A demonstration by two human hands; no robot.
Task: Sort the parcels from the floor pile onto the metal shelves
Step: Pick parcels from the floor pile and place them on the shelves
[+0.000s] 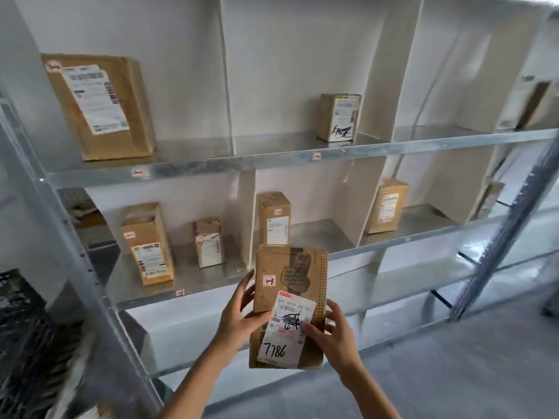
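Two sets of fingers (247, 284), left hand (239, 320) and right hand (338, 338), grip a flat rectangular cardboard parcel (290, 273) (white paper label (279, 343)).

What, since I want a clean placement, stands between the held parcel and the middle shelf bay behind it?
Nothing visible blocks the way. The left hand and right hand grip the parcel in front of the shelf; one upright box stands at that bay's left, with bare metal to its right.
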